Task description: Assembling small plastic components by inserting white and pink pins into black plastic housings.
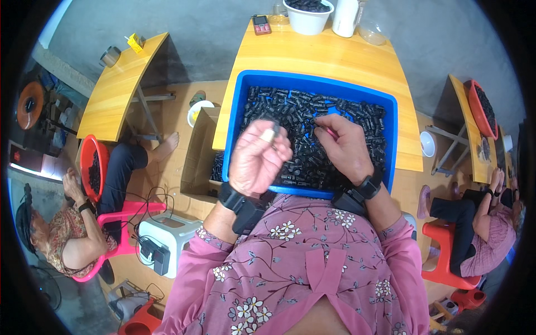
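Note:
A blue plastic tray [393, 142] before me is filled with many small black cylindrical parts [304, 111]. Over its left side my left hand [257, 159] is turned palm up, its fingers curled and closed on a small dark part [272, 120], blurred by motion. A pale yellowish wrap or cover [268, 135] shows at its fingertips. My right hand [347, 146] is held over the tray's middle, thumb and fingers pinched around a thin pink-red handled tool [331, 133]. The tool's dark tip points toward the left hand; its exact kind cannot be made out.
On the wooden table [329, 53] behind the tray stand a white tub [309, 21] of black parts, a phone [261, 25] and a white bottle [345, 19]. An open cardboard box [199, 153] sits left. Co-workers sit at both sides, near red basins [89, 167].

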Demonstrator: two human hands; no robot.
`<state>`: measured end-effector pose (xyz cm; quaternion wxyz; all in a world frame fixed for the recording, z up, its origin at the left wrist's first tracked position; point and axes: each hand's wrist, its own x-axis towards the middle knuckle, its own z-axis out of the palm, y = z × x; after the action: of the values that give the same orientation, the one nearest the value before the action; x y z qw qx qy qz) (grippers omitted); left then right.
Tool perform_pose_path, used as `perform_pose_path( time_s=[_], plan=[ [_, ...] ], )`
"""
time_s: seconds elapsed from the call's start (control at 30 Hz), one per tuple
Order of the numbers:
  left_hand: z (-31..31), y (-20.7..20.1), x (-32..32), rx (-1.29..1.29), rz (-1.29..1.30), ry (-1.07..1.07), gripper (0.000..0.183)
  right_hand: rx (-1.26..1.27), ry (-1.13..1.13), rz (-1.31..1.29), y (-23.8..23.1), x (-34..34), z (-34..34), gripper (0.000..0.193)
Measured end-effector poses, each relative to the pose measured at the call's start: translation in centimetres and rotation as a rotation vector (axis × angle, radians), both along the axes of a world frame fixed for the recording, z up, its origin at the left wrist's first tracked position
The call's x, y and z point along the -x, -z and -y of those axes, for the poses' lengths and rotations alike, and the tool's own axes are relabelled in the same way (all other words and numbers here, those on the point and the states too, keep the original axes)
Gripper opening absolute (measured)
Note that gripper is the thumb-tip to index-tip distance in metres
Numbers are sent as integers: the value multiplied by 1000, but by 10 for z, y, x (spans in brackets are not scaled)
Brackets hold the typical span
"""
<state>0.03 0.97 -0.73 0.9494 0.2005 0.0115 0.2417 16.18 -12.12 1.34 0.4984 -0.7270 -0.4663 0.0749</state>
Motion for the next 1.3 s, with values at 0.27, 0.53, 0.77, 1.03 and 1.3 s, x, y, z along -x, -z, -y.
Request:
perform_pose_path(
  time_s=[0.27, 0.53, 0.77, 1.03, 1.3],
  plan=[
    [-93, 5, 60, -119, -209, -721, 11, 187, -208, 238, 2, 1, 3, 20],
    [-141, 105, 100, 73, -717, -904, 12, 392, -207, 367, -7, 4, -2, 14],
    [-143, 93, 101, -123, -984, -1047, 15, 91, -176, -62, 1, 4, -5, 17],
    [-38, -31, 43, -569, -341, -604, 17, -51, -186, -187, -11, 9, 3, 25],
    [17, -16, -4, -614, -414, -72, 22, -133, -228, -175, -10, 12, 6, 23]
  ],
)
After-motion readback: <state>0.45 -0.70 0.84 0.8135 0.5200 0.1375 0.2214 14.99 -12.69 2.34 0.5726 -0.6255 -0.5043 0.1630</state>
